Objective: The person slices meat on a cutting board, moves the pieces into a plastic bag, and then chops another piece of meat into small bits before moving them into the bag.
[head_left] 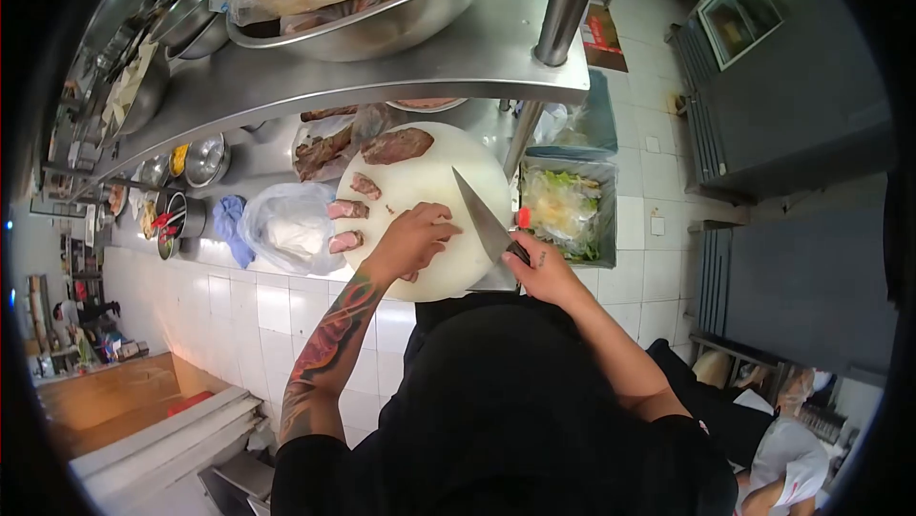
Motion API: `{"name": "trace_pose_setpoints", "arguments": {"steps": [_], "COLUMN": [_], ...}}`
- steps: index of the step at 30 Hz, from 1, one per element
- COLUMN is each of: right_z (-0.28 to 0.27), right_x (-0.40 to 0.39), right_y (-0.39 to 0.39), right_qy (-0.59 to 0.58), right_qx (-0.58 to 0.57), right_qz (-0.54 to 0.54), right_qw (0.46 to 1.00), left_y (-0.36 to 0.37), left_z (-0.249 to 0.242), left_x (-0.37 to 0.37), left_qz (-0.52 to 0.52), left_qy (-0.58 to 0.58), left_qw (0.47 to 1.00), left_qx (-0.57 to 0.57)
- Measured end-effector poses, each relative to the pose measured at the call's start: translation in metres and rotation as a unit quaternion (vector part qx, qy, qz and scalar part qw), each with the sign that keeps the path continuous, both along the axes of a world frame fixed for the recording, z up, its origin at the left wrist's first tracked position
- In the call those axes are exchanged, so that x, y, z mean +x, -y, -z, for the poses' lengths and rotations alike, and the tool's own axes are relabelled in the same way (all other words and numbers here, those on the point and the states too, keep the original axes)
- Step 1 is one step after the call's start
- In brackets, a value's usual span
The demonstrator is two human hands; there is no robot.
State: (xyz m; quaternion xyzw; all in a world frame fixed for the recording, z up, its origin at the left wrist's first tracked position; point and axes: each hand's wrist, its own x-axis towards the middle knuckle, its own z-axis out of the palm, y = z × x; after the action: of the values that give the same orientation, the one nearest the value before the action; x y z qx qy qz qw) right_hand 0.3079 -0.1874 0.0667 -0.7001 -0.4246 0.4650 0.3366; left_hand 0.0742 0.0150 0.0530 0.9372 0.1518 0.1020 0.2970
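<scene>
A round white cutting board (434,172) lies on the steel counter in front of me. My right hand (542,270) is closed around the dark handle of a kitchen knife (484,218), whose blade points up and away over the board's right side. My left hand (416,241) hovers over or rests on the board, fingers loosely bent and apart, with nothing visible in them. A bit of meat (410,276) shows just below that hand. At the board's left edge sit cut meat chunks (347,210), and a larger browned piece of meat (397,146) lies at the top.
Left of the board are a plastic-lined bowl (291,225), a blue cloth (232,228) and more dark meat (322,151). A steel shelf (382,82) with a large bowl (382,24) overhangs the counter. A bin (608,230) with greens stands at right. Another person (787,463) is behind me.
</scene>
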Motion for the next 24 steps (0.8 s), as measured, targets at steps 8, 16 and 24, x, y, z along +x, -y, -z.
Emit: {"name": "trace_pose_setpoints", "arguments": {"steps": [8, 16, 24], "right_z": [0.012, 0.006, -0.029], "right_x": [0.009, -0.009, -0.024], "right_y": [-0.003, -0.002, -0.005], "right_qy": [0.027, 0.114, 0.207], "right_qx": [0.066, 0.055, -0.009], "right_qz": [-0.046, -0.019, -0.075], "right_qw": [0.996, 0.992, 0.975], "left_y": [-0.014, -0.019, -0.02], "left_z": [0.013, 0.015, 0.023], "left_x": [-0.008, -0.022, -0.015], "left_qz": [0.019, -0.022, 0.026], "left_qy": [-0.088, -0.022, 0.046], "left_qw": [0.995, 0.999, 0.998], "left_qx": [0.036, 0.018, -0.027]}}
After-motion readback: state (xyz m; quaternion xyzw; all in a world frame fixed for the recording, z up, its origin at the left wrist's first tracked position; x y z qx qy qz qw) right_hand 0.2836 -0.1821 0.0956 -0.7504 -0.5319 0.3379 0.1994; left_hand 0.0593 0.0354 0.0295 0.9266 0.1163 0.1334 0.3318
